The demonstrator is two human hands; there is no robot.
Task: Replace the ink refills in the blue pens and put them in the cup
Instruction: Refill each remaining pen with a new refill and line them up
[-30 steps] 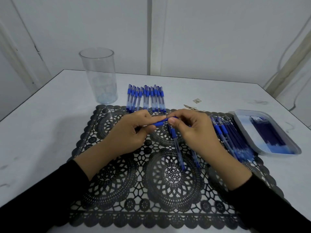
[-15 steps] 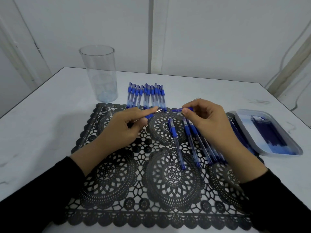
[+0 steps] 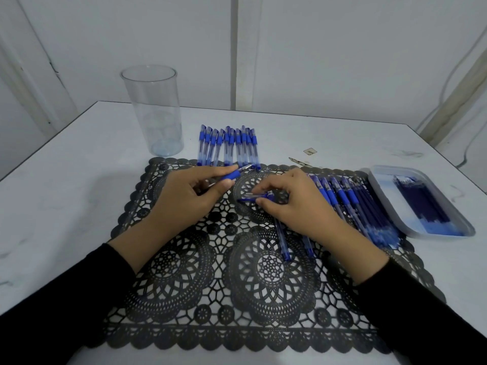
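Thumb and forefinger of the left hand (image 3: pixel 189 196) pinched a blue pen grip section (image 3: pixel 232 175), its metal tip pointing far and right, above the black lace mat (image 3: pixel 210 285). The right hand (image 3: pixel 297 204) pinched another blue pen piece (image 3: pixel 257 198) low over the mat's middle. The clear cup (image 3: pixel 152 111) stood upright at the far left on the white table (image 3: pixel 66 180). A row of pens (image 3: pixel 228 146) lay just right of it. Heaped pens (image 3: pixel 350 204) lay beside the refill tray (image 3: pixel 382 196) at the right.
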